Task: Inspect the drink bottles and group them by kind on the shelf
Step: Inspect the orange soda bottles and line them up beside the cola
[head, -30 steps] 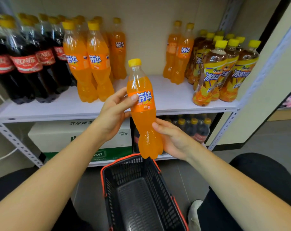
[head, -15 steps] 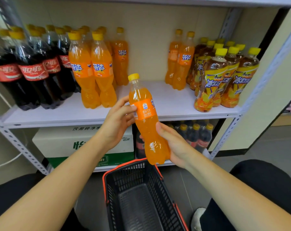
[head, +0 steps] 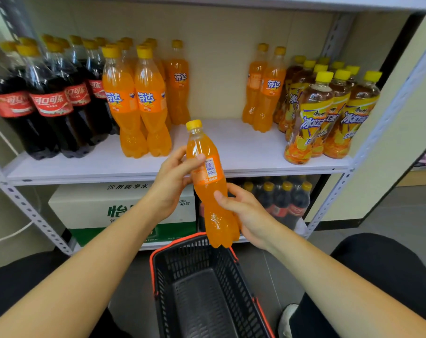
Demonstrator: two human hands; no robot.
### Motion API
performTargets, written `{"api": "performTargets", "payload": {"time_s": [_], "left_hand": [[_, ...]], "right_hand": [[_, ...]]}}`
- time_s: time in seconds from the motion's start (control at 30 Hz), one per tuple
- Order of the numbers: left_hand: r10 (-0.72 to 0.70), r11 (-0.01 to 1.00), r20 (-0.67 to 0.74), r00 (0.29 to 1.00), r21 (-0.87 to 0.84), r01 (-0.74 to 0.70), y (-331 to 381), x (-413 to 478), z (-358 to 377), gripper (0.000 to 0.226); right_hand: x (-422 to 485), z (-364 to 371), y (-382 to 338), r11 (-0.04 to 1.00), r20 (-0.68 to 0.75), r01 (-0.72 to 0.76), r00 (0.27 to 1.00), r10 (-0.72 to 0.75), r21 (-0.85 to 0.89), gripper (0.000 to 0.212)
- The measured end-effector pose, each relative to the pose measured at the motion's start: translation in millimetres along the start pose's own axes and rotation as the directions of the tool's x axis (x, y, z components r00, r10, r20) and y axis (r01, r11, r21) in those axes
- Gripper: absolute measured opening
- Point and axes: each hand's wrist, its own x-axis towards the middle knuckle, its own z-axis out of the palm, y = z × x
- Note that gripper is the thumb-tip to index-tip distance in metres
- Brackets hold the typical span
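Both hands, left hand [head: 175,181] and right hand [head: 246,211], curl their fingers round the orange bottle [head: 210,189], tilting its back label up, probably for reading.

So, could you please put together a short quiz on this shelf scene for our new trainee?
1. True or false: the left hand and the right hand both grip the orange soda bottle.
2. Which drinks stand at the right end of the shelf? A milk cartons; B iced tea bottles; C beer cans.
3. Fill in: the caps on the cola bottles at the left end are coloured ___.

Key: 1 true; 2 B; 3 yellow.
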Motion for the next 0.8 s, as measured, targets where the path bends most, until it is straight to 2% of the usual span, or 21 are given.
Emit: {"api": "performTargets", "payload": {"time_s": [0.1,0.17,0.27,0.37,0.43,0.5,0.63,0.8], "left_hand": [[-0.018,0.995,0.046,0.999,-0.096,0.022,4,2,-7,0.037],[-0.002,0.996,0.037,0.999,-0.093,0.005,4,2,-9,0.040],[0.021,0.998,-0.053,0.998,-0.061,-0.025,3,-1,-6,0.051],[0.050,0.998,-0.129,0.990,-0.021,-0.053,0,-3,-4,0.070],[0.053,0.998,-0.087,0.995,0.034,-0.050,-2,-4,-3,0.064],[0.033,0.998,-0.009,0.999,0.053,-0.032,-1,-3,-4,0.047],[-0.007,0.997,0.093,0.996,-0.079,0.015,4,-1,-10,0.041],[0.020,0.999,-0.007,1.000,-0.031,-0.020,2,-5,-9,0.050]], "right_hand": [[0,-3,-2,0.998,0.034,-0.020,0.999,0.018,0.061,0.059],[0,-5,-3,0.998,0.060,-0.035,0.998,0.031,0.054,0.056],[0,-5,-4,0.999,0.049,-0.029,0.998,0.027,0.043,0.051],[2,-2,-4,1.000,-0.033,0.010,0.999,-0.009,0.010,0.058],[3,-3,-3,1.000,-0.079,0.012,0.997,-0.013,-0.018,0.060],[2,-6,-1,1.000,-0.056,0.011,0.998,-0.011,-0.001,0.058],[1,-10,-3,0.999,0.022,-0.001,1.000,0.000,0.050,0.054],[3,-9,-2,0.997,0.081,-0.074,0.994,0.073,0.013,0.050]]}}
